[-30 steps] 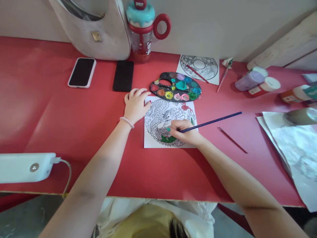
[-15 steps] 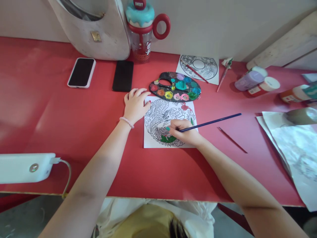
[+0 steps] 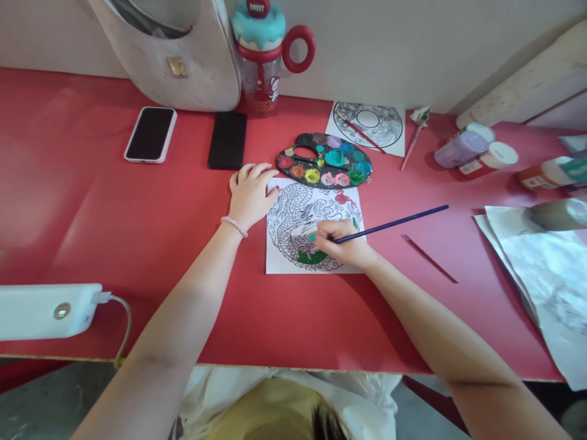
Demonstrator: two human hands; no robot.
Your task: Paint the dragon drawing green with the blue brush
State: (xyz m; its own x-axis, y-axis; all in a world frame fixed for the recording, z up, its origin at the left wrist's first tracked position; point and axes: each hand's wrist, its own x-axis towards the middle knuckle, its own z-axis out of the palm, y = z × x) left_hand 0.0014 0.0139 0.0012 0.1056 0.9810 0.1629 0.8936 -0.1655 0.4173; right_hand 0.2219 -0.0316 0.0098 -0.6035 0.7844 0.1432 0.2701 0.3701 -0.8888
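Observation:
My right hand [image 3: 342, 243] is closed around a paintbrush with a long dark blue handle [image 3: 398, 224], its end pointing up to the right. The hand rests on a white sheet with a dragon line drawing [image 3: 293, 211]; a green patch and a small red area are coloured on it. The brush tip is hidden by my fingers. My left hand [image 3: 251, 190] lies flat with fingers spread, its thumb at the sheet's upper left edge. Just beyond the sheet is a black paint palette [image 3: 326, 160] holding dabs of several colours.
Two phones [image 3: 150, 134] lie left of the palette, with a handbag [image 3: 183, 73] and a lidded cup [image 3: 260, 67] behind. Thin brushes [image 3: 430, 258] lie to the right, near paint bottles [image 3: 463, 146] and loose papers [image 3: 545, 275]. A white power bank [image 3: 41, 311] sits front left.
My right hand has shifted very slightly, and the brush's handle end sits a little higher. My left hand stays in place.

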